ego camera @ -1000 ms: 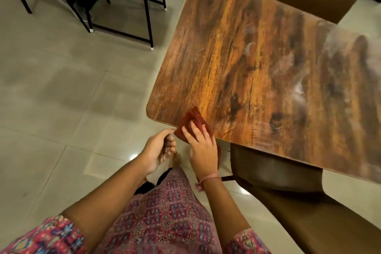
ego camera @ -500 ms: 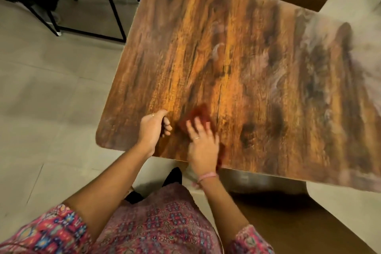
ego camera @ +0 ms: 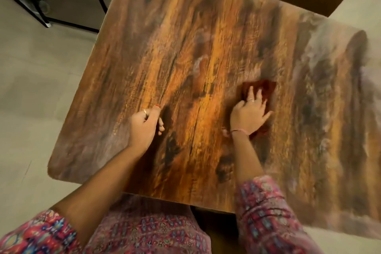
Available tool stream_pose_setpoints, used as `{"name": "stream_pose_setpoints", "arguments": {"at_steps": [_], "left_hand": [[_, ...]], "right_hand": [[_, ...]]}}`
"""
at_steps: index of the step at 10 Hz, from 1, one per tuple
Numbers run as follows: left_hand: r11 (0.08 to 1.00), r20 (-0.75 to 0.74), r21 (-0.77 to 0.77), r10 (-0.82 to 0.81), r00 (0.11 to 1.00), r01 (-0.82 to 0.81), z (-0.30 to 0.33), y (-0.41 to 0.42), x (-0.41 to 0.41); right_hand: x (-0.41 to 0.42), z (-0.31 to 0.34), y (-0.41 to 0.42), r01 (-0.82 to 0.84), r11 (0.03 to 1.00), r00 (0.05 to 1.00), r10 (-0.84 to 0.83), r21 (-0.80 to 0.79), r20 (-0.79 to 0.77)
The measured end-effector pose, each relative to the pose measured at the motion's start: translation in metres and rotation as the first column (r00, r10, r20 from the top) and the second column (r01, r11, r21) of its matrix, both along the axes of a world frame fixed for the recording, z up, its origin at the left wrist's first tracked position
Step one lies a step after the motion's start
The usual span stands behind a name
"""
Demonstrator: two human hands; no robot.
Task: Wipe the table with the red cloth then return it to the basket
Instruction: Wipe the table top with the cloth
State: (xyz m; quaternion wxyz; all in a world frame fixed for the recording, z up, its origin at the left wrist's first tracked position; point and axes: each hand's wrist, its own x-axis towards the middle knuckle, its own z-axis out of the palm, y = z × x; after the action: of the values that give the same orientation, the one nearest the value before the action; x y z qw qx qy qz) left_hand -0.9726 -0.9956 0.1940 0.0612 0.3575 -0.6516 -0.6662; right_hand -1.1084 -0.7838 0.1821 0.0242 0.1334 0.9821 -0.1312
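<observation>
Near the middle of the brown wood-grain table [ego camera: 185, 51], the right hand [ego camera: 248, 116] presses the crumpled red cloth [ego camera: 260, 88] flat under spread fingers to wipe, while the loosely curled, empty left hand [ego camera: 144, 125] braces nearby.

The table [ego camera: 206, 57] has a wood-grain top, orange-brown with dark streaks, smooth and faintly glossy; toward its right edge a pale, hazy film dulls the finish. The red cloth [ego camera: 266, 87] looks soft and matt, perhaps a woven weave, though blur hides the texture. The sleeve [ego camera: 266, 212] is patterned printed fabric. The floor [ego camera: 41, 68] is pale, smooth tile with a low sheen.
</observation>
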Motion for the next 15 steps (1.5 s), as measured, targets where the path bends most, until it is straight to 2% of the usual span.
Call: {"name": "stream_pose_setpoints", "arguments": {"at_steps": [1,2,3,4,5,6,7,8,9,10,11,12,13,14,15], "left_hand": [[0.997,0.004,-0.053,0.059,0.998,-0.059,-0.003,0.007,-0.004],[0.978,0.004,-0.170,0.127,0.992,-0.124,-0.002,0.002,-0.005],[0.977,-0.039,-0.187,0.095,0.995,-0.100,0.004,-0.010,0.000],[0.982,-0.050,-0.185,0.036,0.998,-0.045,0.010,-0.014,0.002],[0.983,-0.057,-0.177,0.046,0.997,-0.056,0.014,-0.013,0.003],[0.983,-0.084,-0.172,0.043,0.996,-0.057,0.017,-0.013,0.006],[0.987,-0.066,-0.150,0.048,0.997,-0.057,0.017,-0.012,0.006],[0.986,-0.056,-0.145,0.076,0.996,-0.083,0.013,-0.011,-0.001],[0.985,-0.080,-0.132,0.100,0.992,-0.110,0.011,-0.012,-0.008],[0.988,-0.102,-0.101,0.108,0.989,-0.119,0.008,-0.009,-0.015],[0.992,-0.102,-0.087,0.085,0.991,-0.094,0.008,-0.006,-0.020],[0.993,-0.092,-0.068,0.089,0.992,-0.095,0.007,-0.008,-0.017],[0.988,-0.087,-0.068,0.130,0.988,-0.136,0.007,-0.014,-0.011],[0.975,-0.085,-0.100,0.191,0.978,-0.199,0.002,-0.023,-0.008],[0.955,-0.085,-0.134,0.256,0.963,-0.266,-0.003,-0.030,-0.013]], "right_hand": [[0.059,-0.007,-0.070,-0.573,0.820,0.819,0.572,0.005,-0.031],[0.095,-0.008,-0.094,-0.976,0.208,0.209,0.978,-0.065,-0.015],[0.019,-0.009,-0.086,-0.993,-0.116,-0.116,0.993,-0.021,0.029],[-0.089,-0.008,-0.076,-0.945,0.325,0.325,0.946,-0.025,0.010],[-0.158,0.000,-0.063,-0.666,0.743,0.745,0.667,-0.067,-0.008],[-0.145,0.002,-0.084,-0.481,0.875,0.877,0.480,-0.053,-0.018],[-0.065,-0.001,-0.102,-0.656,0.755,0.754,0.653,-0.022,-0.065],[0.039,-0.005,-0.091,-0.933,0.359,0.360,0.932,-0.039,-0.045],[0.061,-0.007,-0.071,-0.984,-0.141,-0.141,0.990,-0.108,-0.005],[-0.018,-0.005,-0.081,-0.930,-0.367,-0.367,0.930,-0.016,-0.035],[-0.136,-0.003,-0.093,-0.993,0.121,0.121,0.992,-0.003,-0.028],[-0.233,0.000,-0.087,-0.674,0.736,0.738,0.675,-0.054,-0.015],[-0.255,0.010,-0.104,-0.305,0.944,0.952,0.305,-0.127,-0.026],[-0.194,0.004,-0.144,-0.404,0.904,0.915,0.401,-0.141,-0.051],[-0.088,-0.005,-0.178,-0.853,0.486,0.482,0.873,-0.188,0.070]]}}
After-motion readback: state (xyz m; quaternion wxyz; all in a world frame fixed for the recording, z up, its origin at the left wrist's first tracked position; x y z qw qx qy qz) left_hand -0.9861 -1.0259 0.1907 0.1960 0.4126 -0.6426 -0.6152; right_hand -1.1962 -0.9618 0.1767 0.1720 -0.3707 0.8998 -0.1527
